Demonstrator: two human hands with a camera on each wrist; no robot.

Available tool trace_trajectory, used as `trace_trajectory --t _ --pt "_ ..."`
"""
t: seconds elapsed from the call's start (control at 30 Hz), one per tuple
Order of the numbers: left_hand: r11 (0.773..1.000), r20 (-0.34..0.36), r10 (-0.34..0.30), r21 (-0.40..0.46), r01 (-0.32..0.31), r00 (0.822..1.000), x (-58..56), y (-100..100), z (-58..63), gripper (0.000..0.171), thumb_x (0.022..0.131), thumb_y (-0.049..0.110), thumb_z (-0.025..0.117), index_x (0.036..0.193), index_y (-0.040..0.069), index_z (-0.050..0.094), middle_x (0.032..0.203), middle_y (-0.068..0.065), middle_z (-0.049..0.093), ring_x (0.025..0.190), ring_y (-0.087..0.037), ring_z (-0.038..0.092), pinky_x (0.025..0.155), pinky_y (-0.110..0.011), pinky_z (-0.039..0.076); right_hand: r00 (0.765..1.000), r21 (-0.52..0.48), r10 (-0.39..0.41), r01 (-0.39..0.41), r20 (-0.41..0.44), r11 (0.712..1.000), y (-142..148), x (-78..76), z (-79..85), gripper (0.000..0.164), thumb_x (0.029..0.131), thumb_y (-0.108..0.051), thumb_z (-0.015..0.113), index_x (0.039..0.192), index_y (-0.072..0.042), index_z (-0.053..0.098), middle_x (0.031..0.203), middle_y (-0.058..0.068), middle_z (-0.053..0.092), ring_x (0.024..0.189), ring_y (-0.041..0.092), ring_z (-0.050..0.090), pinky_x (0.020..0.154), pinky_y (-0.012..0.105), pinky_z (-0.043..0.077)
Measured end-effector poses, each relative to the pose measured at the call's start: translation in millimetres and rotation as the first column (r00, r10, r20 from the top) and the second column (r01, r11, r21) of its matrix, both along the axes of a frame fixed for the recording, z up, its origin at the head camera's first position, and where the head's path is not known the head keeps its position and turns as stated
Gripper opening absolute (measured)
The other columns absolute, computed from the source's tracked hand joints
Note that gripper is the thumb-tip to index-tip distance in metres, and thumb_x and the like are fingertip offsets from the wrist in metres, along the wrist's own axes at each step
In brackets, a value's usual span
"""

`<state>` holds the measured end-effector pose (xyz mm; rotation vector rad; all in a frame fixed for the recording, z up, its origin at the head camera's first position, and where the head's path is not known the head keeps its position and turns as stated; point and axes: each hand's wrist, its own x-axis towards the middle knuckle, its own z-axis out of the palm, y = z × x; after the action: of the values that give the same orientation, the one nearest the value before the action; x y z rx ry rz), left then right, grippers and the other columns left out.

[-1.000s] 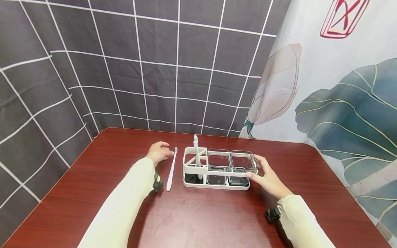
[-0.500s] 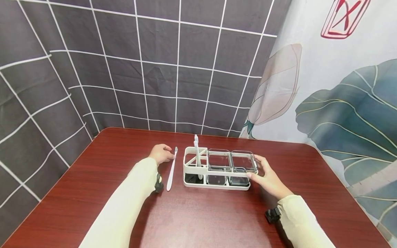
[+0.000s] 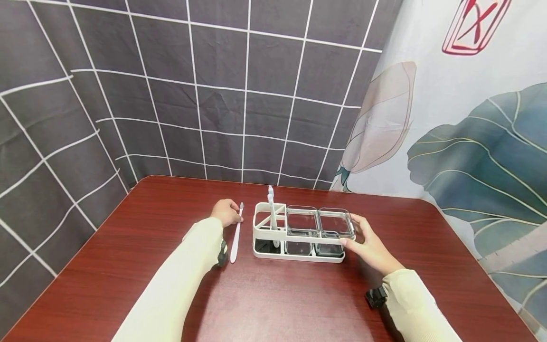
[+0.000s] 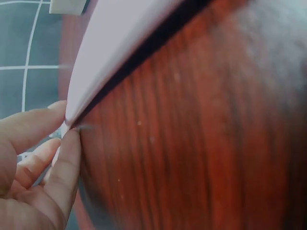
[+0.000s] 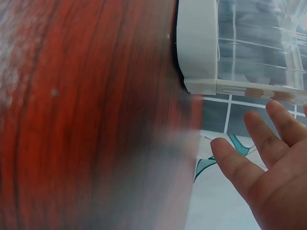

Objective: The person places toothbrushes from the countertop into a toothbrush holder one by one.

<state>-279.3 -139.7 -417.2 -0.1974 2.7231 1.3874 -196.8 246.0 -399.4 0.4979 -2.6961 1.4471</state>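
My left hand (image 3: 226, 213) pinches a white toothbrush (image 3: 235, 243) near its bristle end. In the left wrist view, thumb and fingers meet at the thin neck, and the wide handle (image 4: 115, 48) runs toward the camera over the table. A white toothbrush holder (image 3: 269, 234) stands to the right of it. One toothbrush (image 3: 272, 213) leans upright in its left compartment, and two clear square cups (image 3: 301, 221) sit in the other slots. My right hand (image 3: 369, 244) holds the holder's right end, thumb at the front corner, fingers round behind. The right wrist view shows fingertips by that end.
A dark red wooden table (image 3: 273, 299) carries everything. Behind it hangs a grey curtain (image 3: 218, 109) with white grid lines. At the right is a white curtain (image 3: 431, 156) with a leaf print. A dark wrist device (image 3: 376, 297) sits on the right sleeve.
My left hand has moved right to the toothbrush, and its fingers have closed on the neck. The brush has shifted very slightly. My right hand and the holder stay put.
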Motion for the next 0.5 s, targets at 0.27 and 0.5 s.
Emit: trace_trajectory --t 0.27,0.5 --pt "0.999 0.031 0.030 -0.026 -0.029 0.999 2.8 3 6.8 0.028 0.067 -0.009 0.077 0.083 -0.003 0.055 0.072 -0.010 0.057 0.058 -0.015 0.060 0.056 -0.024 0.055 1.000 0.008 -0.004 0.004 0.029 1.000 1 -0.1 1.2 0.064 0.090 -0.013 0.067 0.142 -0.004 0.030 0.139 0.027 0.045 0.122 0.043 0.050 0.089 0.016 0.043" --pt "0.980 -0.003 0.015 -0.198 -0.016 1.000 8.2 6 13.8 0.028 0.066 -0.001 0.080 0.077 0.002 0.055 0.072 -0.009 0.055 0.071 -0.023 0.052 0.059 -0.027 0.048 0.999 -0.005 0.008 -0.007 0.035 1.000 1 -0.9 -1.9 0.065 0.089 -0.012 0.067 0.142 -0.003 0.029 0.140 0.028 0.044 0.124 0.044 0.047 0.089 0.012 0.040"
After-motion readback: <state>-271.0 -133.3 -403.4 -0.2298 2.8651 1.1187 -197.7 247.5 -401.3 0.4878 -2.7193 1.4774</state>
